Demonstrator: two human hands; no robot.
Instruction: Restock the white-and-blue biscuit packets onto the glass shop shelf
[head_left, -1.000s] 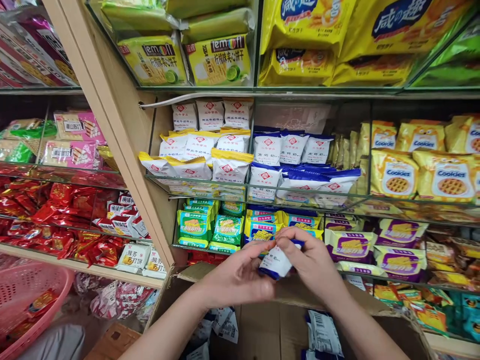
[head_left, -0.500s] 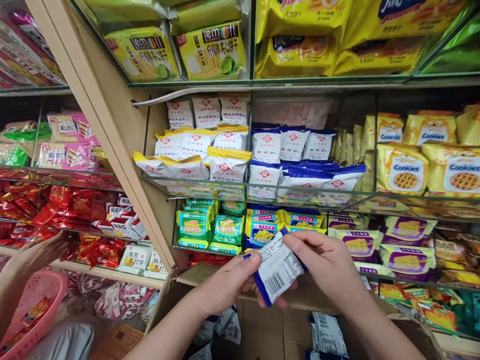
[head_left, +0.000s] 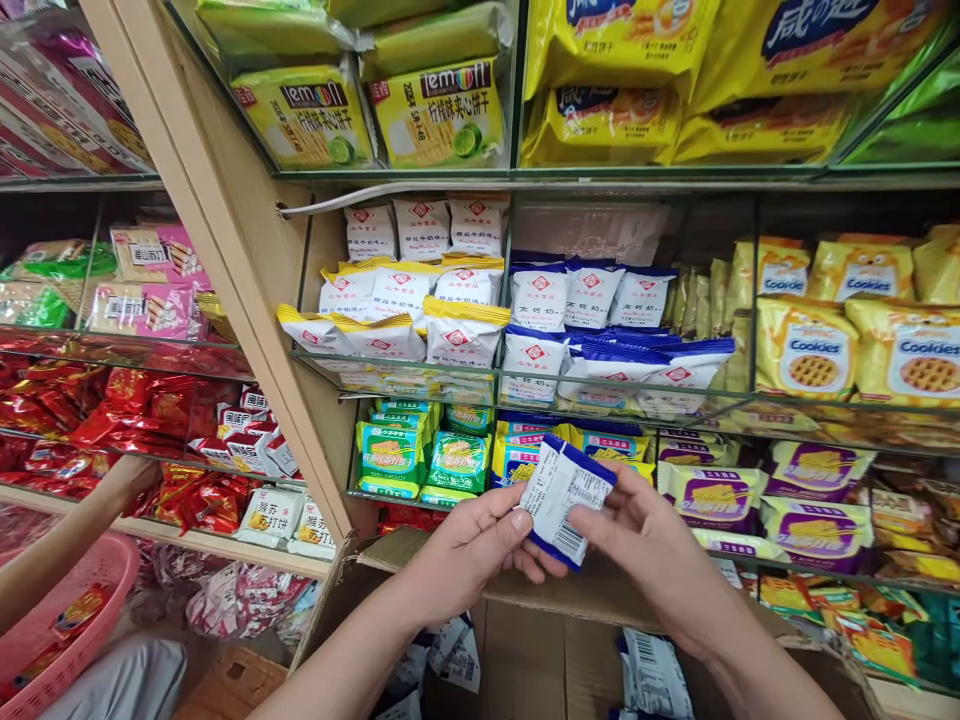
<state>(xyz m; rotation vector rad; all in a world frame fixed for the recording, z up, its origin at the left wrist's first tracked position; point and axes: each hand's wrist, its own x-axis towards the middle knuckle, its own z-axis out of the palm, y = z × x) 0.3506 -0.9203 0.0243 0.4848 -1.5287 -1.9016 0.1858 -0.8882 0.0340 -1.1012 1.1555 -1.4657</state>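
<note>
A small white packet with blue ends (head_left: 566,495) is held up with its printed, barcoded back showing. My left hand (head_left: 480,545) pinches its lower left edge, thumb in front. My right hand (head_left: 637,530) grips the right side, its thumb over the barcode area and its fingers behind. Both hands are above an open cardboard box (head_left: 525,650). Inside the box, similar white and blue packets lie at the left (head_left: 456,650) and at the right (head_left: 656,675).
Glass-fronted shelves hold white packets with blue ends (head_left: 534,365), yellow-ended packets (head_left: 461,335), green packets (head_left: 457,462) and purple packets (head_left: 817,530). At the left, another person's arm (head_left: 82,535) reaches over a pink basket (head_left: 97,610) towards red packets. A wooden post (head_left: 217,260) divides the shelves.
The packet has been raised slightly and tilted the other way. My right thumb has moved from its top edge down onto its printed face. The other person's arm has shifted, its hand now out of sight.
</note>
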